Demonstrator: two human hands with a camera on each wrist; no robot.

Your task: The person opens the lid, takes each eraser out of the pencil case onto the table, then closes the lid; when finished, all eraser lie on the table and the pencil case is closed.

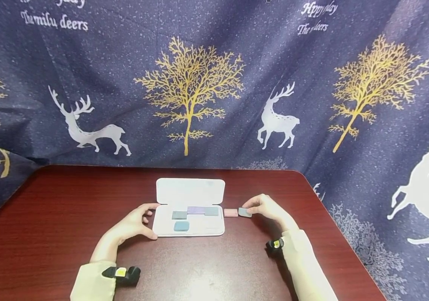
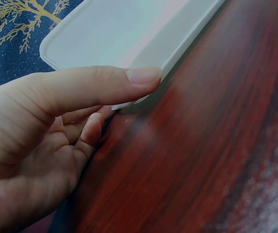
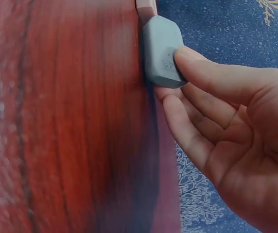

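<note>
A white hinged case (image 1: 189,231) lies on the table with its lid (image 1: 190,191) raised at the back. Its left end is gripped by my left hand (image 1: 134,223), thumb at the near corner and forefinger at the far one. Inside sit a teal block (image 1: 181,226), a purple block (image 1: 196,210) and two grey-green blocks, one at the left (image 1: 179,215) and one at the right (image 1: 211,211). To the right of the case, my right hand (image 1: 266,207) pinches a small grey-blue block (image 3: 163,51) with a faint mark. A pink block (image 1: 231,212) lies between that block and the case.
The dark red wooden table (image 1: 67,217) has rounded back corners. Behind it hangs a navy cloth (image 1: 214,25) printed with gold trees and white deer. Black straps with small devices sit on the left wrist (image 1: 122,274) and right wrist (image 1: 275,244).
</note>
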